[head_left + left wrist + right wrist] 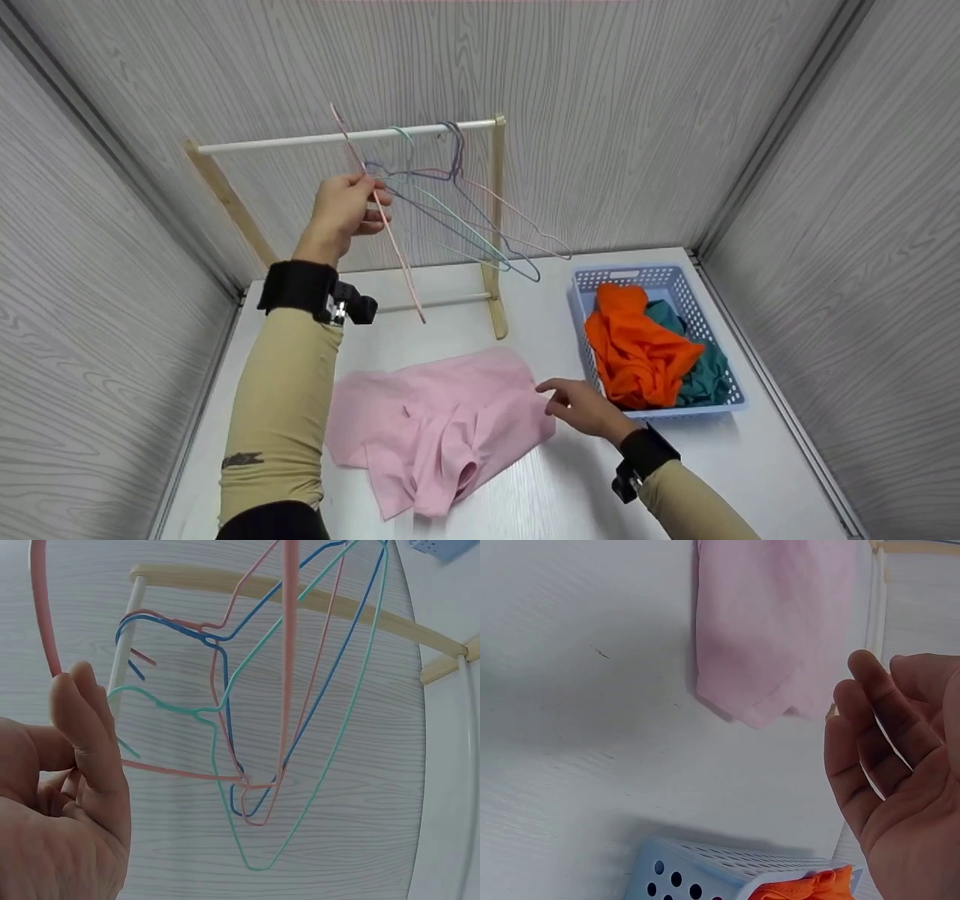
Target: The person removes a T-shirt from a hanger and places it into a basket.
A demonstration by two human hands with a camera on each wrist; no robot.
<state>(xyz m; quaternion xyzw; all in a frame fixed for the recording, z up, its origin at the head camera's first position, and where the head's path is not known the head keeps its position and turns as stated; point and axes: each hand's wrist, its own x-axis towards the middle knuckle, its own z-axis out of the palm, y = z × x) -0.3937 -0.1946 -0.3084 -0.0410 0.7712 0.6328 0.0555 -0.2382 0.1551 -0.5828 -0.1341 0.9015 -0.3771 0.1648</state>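
Note:
In the head view my left hand (341,210) pinches a pink clothes hanger (399,259) just below its hook, beside the white rail (277,142). I cannot tell whether that hook touches the rail. The left wrist view shows the fingers around the upper part of the hanger, whose pink wire (291,652) runs down past the other hangers. A pink garment (442,420) lies crumpled on the white table. My right hand (589,409) hovers at the garment's right edge with loosely bent fingers. In the right wrist view this hand (904,754) holds nothing and is apart from the cloth.
Several hangers, among them a mint-green one (457,214) and a blue one (517,259), hang on the right part of the wooden rack (495,187). A light-blue basket (694,300) at the right holds an orange cloth (637,345) and a teal cloth (709,379). Wood-grained walls enclose the table.

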